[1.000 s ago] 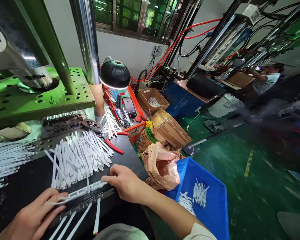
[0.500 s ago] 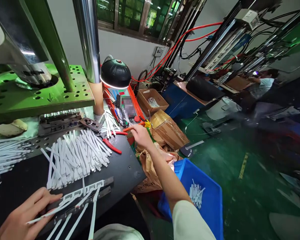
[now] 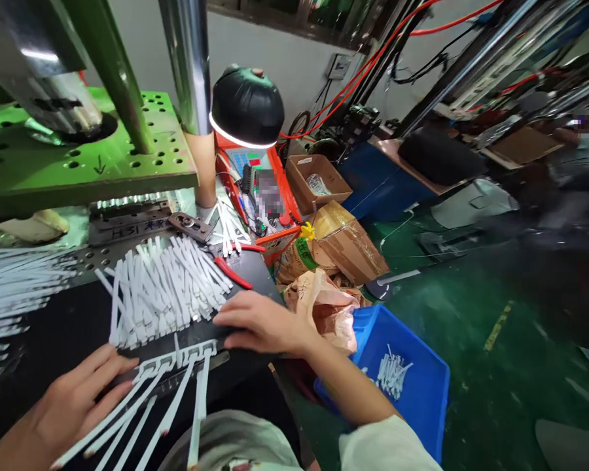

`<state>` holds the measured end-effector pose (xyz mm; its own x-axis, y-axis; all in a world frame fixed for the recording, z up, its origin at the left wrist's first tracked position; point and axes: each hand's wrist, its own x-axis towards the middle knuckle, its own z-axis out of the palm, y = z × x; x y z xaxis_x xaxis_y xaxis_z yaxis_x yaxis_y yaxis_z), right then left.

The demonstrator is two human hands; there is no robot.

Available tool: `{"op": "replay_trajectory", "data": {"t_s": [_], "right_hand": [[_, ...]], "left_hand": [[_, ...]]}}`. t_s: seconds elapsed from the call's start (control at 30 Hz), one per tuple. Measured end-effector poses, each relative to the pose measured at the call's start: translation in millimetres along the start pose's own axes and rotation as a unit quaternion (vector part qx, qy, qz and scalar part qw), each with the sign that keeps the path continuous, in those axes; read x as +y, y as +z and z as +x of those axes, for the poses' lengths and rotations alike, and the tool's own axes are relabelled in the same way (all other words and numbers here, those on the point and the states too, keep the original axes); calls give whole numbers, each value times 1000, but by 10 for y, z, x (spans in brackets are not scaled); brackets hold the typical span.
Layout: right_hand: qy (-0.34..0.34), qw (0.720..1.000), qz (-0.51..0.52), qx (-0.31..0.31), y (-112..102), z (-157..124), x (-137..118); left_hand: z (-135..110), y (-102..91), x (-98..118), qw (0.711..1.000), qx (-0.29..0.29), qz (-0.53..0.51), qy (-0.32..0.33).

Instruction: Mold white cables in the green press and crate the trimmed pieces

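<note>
My left hand (image 3: 86,396) is closed round the left end of a dark bar (image 3: 220,358) near the table's front edge. Along the bar lies a white slotted strip (image 3: 177,356), and several white flat cables (image 3: 177,402) run from it toward my lap. At the bar's right end is my right hand (image 3: 262,324), its thumb and fingers curled about that end; the exact contact is partly hidden. Behind the bar is a pile of white cables with connector ends (image 3: 169,288). Red-handled pliers (image 3: 233,273) lie beyond my right hand, beside a smaller bunch of white pieces (image 3: 230,226).
A green press plate (image 3: 152,167) and a steel column (image 3: 189,65) stand at the back left. A black lamp (image 3: 248,108) hangs over an orange-red box (image 3: 287,190). More white cables (image 3: 19,288) lie left. On the right are a blue bin (image 3: 422,379) and cardboard boxes (image 3: 353,245).
My right hand has come back from the orange-red box, past the pliers, to the right end of the bar. My left hand stays at the left end. The camera view has shifted.
</note>
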<state>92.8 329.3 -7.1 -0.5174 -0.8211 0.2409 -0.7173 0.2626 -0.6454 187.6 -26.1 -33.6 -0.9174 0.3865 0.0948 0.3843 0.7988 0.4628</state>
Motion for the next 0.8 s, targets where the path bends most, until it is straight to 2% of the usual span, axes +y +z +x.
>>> {"op": "replay_trajectory", "data": {"t_s": [0.03, 0.1, 0.17, 0.33, 0.4, 0.47, 0.63, 0.7, 0.8], "right_hand": [[-13, 1000, -3, -14, 159, 7, -99], [5, 1000, -10, -6, 395, 11, -193], [28, 1000, -2, -2, 474, 25, -177], [-22, 992, 49, -110, 214, 231, -54], [-22, 993, 38, -113, 149, 409, -55], [-6, 997, -5, -76, 167, 638, -62], [42, 995, -61, 73, 225, 1140, -26], [53, 986, -71, 144, 152, 1181, 3], [65, 964, -76, 247, 7, 1021, 38]], "left_hand": [[24, -24, 54, 1000, -2, -22, -9], [65, -65, 132, 998, -15, -60, -17], [88, -97, 173, 997, -33, -68, -15], [94, -128, 202, 996, -59, -73, -10], [94, -124, 210, 995, -65, -79, -3], [98, -120, 225, 995, -65, -76, 2], [106, -128, 283, 997, -43, -56, 14], [98, -128, 291, 998, -35, -57, 11], [75, -157, 275, 997, -35, -65, -8]]}}
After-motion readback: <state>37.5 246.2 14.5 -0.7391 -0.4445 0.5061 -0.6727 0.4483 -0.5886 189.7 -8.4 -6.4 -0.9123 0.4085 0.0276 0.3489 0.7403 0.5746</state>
